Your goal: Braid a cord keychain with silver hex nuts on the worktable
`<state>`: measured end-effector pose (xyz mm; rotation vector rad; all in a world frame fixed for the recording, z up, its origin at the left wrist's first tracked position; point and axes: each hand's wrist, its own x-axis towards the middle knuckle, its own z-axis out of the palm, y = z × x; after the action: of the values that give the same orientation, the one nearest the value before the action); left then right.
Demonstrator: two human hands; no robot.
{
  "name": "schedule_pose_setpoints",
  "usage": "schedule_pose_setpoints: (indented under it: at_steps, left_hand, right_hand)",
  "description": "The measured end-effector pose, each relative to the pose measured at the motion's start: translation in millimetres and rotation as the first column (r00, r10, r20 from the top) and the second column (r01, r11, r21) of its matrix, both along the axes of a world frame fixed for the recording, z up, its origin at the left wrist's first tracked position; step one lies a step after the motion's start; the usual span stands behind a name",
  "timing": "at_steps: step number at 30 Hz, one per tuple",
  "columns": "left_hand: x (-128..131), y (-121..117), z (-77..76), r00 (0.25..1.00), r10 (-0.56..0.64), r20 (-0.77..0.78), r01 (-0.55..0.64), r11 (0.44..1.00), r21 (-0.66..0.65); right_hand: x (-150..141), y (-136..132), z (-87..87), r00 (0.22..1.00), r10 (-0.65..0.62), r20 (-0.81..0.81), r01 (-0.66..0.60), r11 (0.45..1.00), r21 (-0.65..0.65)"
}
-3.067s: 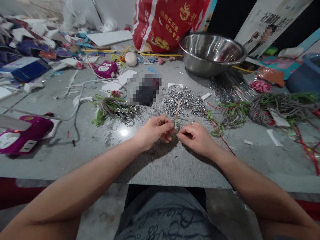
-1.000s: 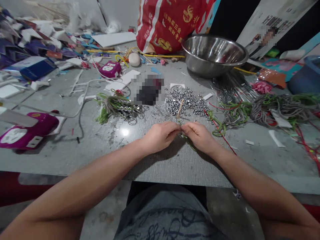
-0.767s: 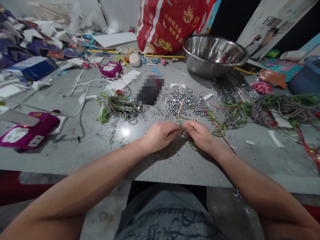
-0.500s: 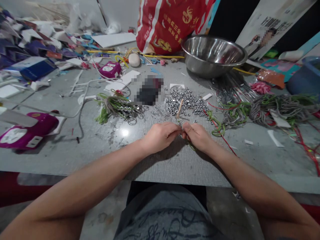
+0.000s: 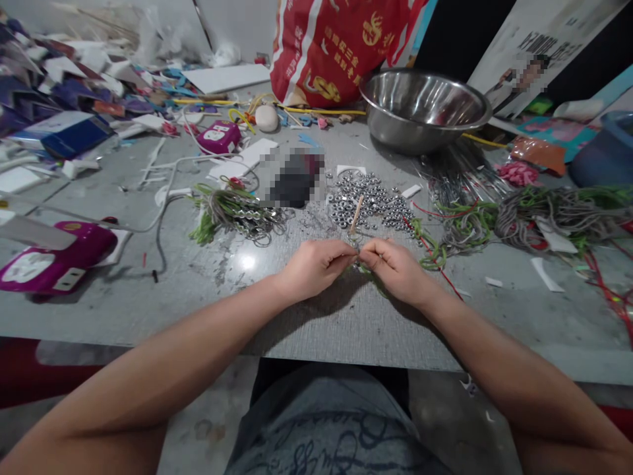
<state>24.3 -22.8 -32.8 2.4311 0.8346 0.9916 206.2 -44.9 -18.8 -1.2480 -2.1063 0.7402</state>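
My left hand [image 5: 316,267] and my right hand [image 5: 397,269] meet above the grey table, fingertips pinched and almost touching. A thin grey-green cord [image 5: 364,268] runs between them, with a stretch hanging under my right hand; its exact end is hidden by the fingers. Just beyond the fingertips a small wooden stick [image 5: 356,214] leans beside a spread of shiny silver beads [image 5: 346,204]. Left of the beads lies a bundle of grey-green cords [image 5: 222,206] strung with silver beads.
A steel bowl [image 5: 395,125] stands at the back right, next to a red bag [image 5: 316,66]. Tangled grey and green cords [image 5: 524,214] and red cords [image 5: 610,297] lie to the right. Purple power strips [image 5: 91,244] with cables and scrap piles [image 5: 74,92] occupy the left.
My right hand has turned slightly, its thumb and fingers now pinching close to the left fingertips, and a little green cord shows between the hands. My left hand has barely moved.
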Motion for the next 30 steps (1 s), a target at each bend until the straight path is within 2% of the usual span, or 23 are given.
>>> schedule_pose_setpoints:
  at_steps: [4, 10, 16, 20, 25, 30]
  left_hand:
    - [-0.7, -0.8, 0.4, 1.000, -0.013, -0.015, 0.012, 0.999, -0.045]
    - [-2.7, -0.7, 0.6, 0.995, -0.042, -0.093, 0.036, 0.997, -0.066]
    - [-11.4, 4.7, 5.9, 0.982, -0.044, -0.182, 0.042, 0.999, -0.014]
    - [-14.7, 6.0, 9.9, 0.960, -0.063, -0.272, 0.066, 0.998, 0.003]
    - [-14.5, 6.0, 10.6, 0.943, -0.075, -0.324, 0.079, 0.997, 0.000]
    - [-15.0, 6.6, 8.8, 0.931, -0.081, -0.355, 0.085, 0.996, -0.004]
  right_hand:
    - [1.5, -1.7, 1.8, 1.000, 0.008, 0.024, -0.009, 1.000, 0.027]
    - [8.7, 1.0, 2.3, 0.984, 0.046, 0.174, -0.066, 0.991, 0.113]
    - [15.0, 4.7, -0.4, 0.920, 0.092, 0.382, -0.193, 0.953, 0.234]
    - [13.3, 4.0, -6.3, 0.877, 0.115, 0.466, -0.251, 0.937, 0.242]
    - [11.2, 4.6, -10.0, 0.892, 0.098, 0.442, -0.207, 0.956, 0.207]
    - [13.4, 6.0, -5.7, 0.922, 0.091, 0.376, -0.177, 0.963, 0.201]
